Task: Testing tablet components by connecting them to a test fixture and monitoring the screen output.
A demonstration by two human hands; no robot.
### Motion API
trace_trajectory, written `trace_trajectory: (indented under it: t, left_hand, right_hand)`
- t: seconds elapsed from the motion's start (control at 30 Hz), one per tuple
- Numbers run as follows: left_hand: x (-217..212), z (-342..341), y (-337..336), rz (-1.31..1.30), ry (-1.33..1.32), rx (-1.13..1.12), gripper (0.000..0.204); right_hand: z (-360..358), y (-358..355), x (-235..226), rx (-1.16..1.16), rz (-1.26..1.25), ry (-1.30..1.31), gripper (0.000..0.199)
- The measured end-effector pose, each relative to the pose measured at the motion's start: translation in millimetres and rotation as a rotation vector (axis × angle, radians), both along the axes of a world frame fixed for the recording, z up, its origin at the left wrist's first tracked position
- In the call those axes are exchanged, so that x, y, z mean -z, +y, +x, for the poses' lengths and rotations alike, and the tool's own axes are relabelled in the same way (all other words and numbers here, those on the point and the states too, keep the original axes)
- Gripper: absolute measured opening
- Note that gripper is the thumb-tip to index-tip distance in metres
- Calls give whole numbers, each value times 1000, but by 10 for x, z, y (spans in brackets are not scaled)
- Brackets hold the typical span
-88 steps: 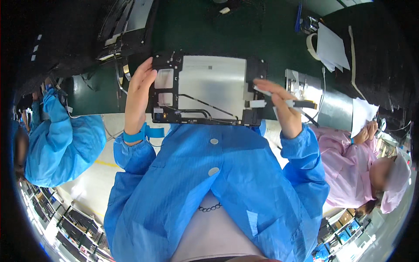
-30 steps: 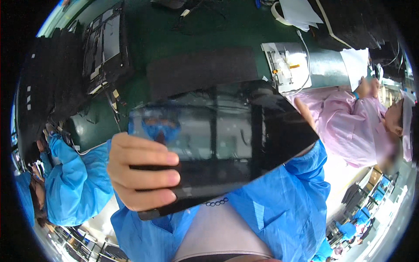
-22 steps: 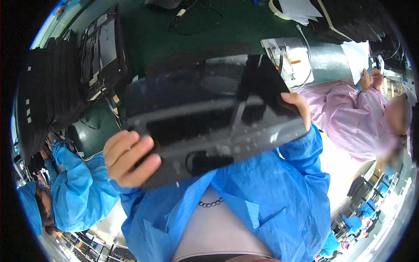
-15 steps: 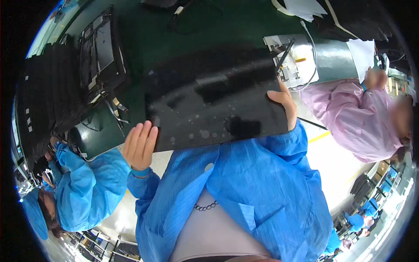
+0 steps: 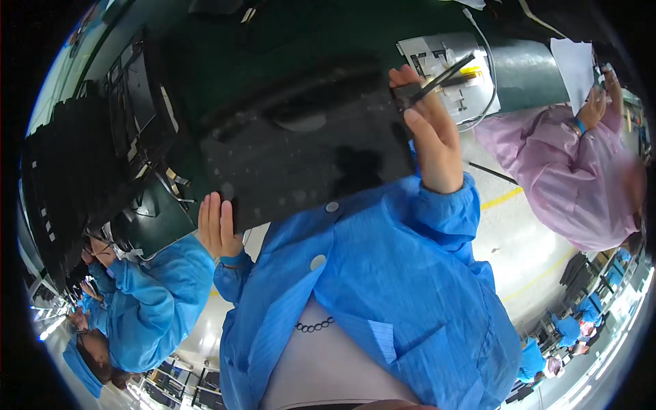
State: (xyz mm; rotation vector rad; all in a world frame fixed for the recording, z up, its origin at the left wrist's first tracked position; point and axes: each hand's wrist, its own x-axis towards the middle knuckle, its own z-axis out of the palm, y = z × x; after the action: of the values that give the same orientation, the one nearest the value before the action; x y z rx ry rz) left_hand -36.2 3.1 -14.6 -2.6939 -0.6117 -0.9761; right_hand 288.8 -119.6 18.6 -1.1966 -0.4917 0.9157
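Observation:
A large black flat panel (image 5: 301, 150), like the back cover of a screen, lies tilted over the green workbench (image 5: 225, 41) in front of me. My left hand (image 5: 219, 225) presses flat against its near left edge, fingers together and pointing up. My right hand (image 5: 430, 130) grips the panel's right edge, with a thin dark stick-like tool lying across the fingertips. Blue smock sleeves cover both my forearms.
A stack of black frames (image 5: 75, 171) stands at the left of the bench. A white metal chassis (image 5: 451, 75) with parts sits at the upper right. One person in a pink smock (image 5: 567, 171) works at the right, another in blue (image 5: 150, 301) at the lower left.
The panel went from a frame held open side up, to being lifted close to my face, to lying lower and farther on the bench. My left hand slid to its near edge.

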Motion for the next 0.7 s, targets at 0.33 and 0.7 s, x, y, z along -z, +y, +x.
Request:
trace_trajectory:
  t: [0.33, 0.7]
  left_hand:
    - [-526, 52, 29, -354, 615, 8, 58]
    - [-787, 2437, -293, -698, 255, 188, 42]
  right_hand:
    - [357, -8, 51, 145, -108, -293, 37]
    - [608, -219, 122, 115, -112, -301, 21]
